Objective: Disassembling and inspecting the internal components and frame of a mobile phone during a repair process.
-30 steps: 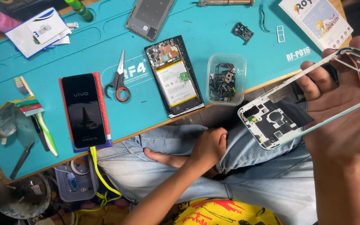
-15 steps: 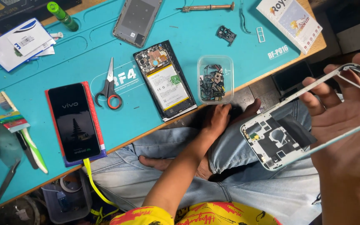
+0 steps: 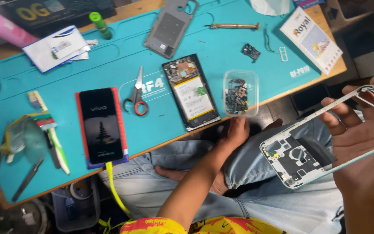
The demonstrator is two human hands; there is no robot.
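My right hand grips a bare white phone mid-frame at the right, over my lap, with its camera end lower left. My left hand reaches from my yellow-and-red sleeve to the near edge of the teal work mat. It holds nothing, and its fingers rest just below a small clear plastic box of loose parts. An opened phone with its battery showing lies left of that box.
On the mat lie red-handled scissors, a lit phone on a yellow cable, a grey back cover, a screwdriver, a booklet, a toothbrush and tweezers.
My left hand has risen from my lap to the table edge under the parts box. My right hand still holds the frame in about the same place.
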